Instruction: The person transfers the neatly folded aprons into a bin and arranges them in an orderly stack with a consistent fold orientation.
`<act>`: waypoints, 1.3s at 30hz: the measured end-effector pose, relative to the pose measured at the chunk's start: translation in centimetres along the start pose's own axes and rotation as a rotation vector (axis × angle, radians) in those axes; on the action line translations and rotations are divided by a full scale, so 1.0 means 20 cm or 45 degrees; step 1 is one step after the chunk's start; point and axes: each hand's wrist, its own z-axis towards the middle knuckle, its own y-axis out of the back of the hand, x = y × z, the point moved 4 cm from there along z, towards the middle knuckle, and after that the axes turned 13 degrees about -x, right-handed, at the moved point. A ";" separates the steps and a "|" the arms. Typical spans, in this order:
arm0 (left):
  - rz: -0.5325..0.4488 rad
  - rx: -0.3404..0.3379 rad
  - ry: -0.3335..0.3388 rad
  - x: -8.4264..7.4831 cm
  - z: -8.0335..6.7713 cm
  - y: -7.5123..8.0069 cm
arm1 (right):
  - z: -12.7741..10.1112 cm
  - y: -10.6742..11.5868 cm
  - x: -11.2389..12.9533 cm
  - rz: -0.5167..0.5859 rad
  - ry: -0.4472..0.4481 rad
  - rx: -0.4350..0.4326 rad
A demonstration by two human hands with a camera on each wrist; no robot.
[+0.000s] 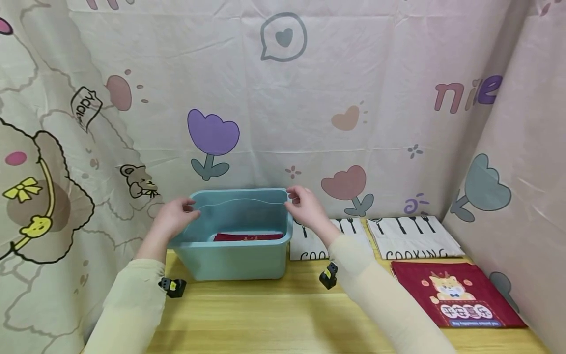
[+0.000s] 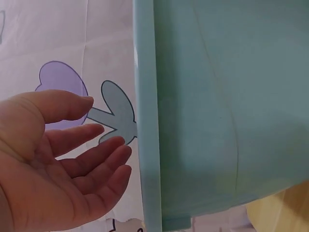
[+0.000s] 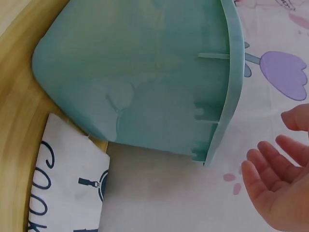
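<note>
the teal bin point(image 1: 234, 255) sits on the wooden table point(image 1: 274, 319) near the curtain, a red cloth point(image 1: 247, 237) half hidden inside. the left hand point(image 1: 177, 216) and right hand point(image 1: 305, 206) hover at its rim, fingers loose, holding nothing; contact is unclear

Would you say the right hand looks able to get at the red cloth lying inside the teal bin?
Probably yes: the right hand hovers open beside the open-topped teal bin, nothing covering the red cloth.
</note>
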 end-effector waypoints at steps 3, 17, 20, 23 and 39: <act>0.002 -0.034 -0.054 -0.02 -0.02 0.00 | -0.03 0.02 0.00 -0.012 0.085 0.014; 0.030 -0.136 -0.231 -0.08 -0.11 -0.05 | -0.18 0.14 -0.04 -0.153 0.344 0.029; 0.047 -0.156 -0.272 -0.10 -0.14 -0.06 | -0.23 0.18 -0.08 -0.198 0.383 0.010; 0.070 -0.200 -0.326 -0.11 -0.17 -0.06 | -0.28 0.21 -0.14 -0.235 0.403 -0.006; 0.156 -0.327 -0.433 -0.20 -0.36 -0.13 | -0.50 0.44 -0.35 -0.348 0.518 -0.110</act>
